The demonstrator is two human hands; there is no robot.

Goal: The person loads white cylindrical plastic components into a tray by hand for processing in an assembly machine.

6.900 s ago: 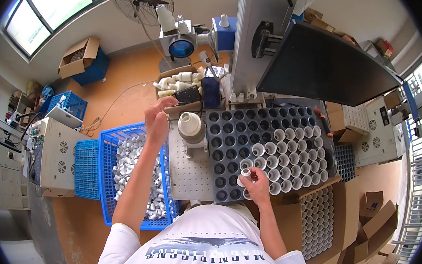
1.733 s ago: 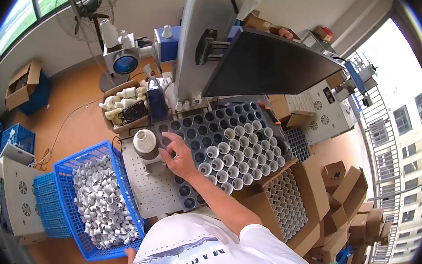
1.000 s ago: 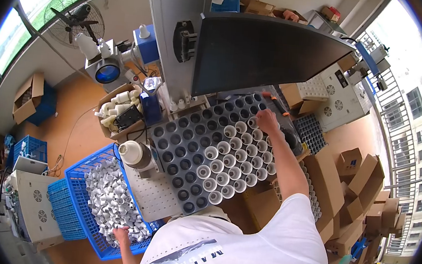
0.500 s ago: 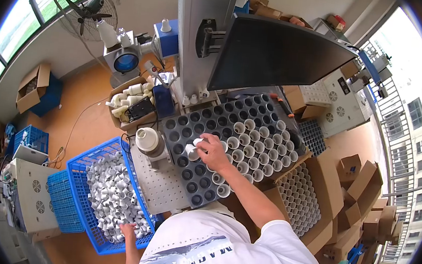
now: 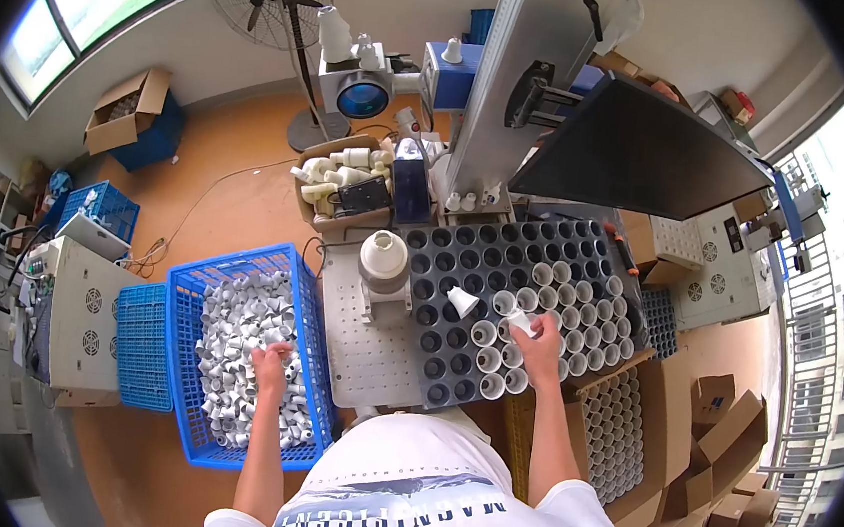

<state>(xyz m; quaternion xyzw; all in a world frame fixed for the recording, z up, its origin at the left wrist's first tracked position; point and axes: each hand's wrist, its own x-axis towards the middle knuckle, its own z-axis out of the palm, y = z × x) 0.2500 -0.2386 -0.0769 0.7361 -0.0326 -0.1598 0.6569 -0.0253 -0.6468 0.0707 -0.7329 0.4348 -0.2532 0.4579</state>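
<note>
My right hand (image 5: 538, 348) is over the black tray (image 5: 437, 342), its fingers closed on a white flared plastic cup (image 5: 521, 320). Rows of similar white cups stand open end up in the tray's holes on the right side. To the left of that hand, one loose white cup (image 5: 462, 302) lies tilted across the holes. My left hand (image 5: 271, 363) is in the blue basket (image 5: 171, 342), over a heap of small white cups (image 5: 248, 324). Its fingers are curled together, and whatever is between them cannot be made out.
A round white fixture (image 5: 384, 260) stands on the perforated metal plate (image 5: 350, 343) between basket and tray. A black monitor (image 5: 642, 152) overhangs the tray's back. At the right, a cardboard box (image 5: 658, 415) holds more white cups. An open box of pale fittings (image 5: 334, 181) sits behind.
The view has shifted. My right hand has moved right across the tray to the filled rows; a loose cup now lies where it was. My left hand has moved farther forward over the basket.
</note>
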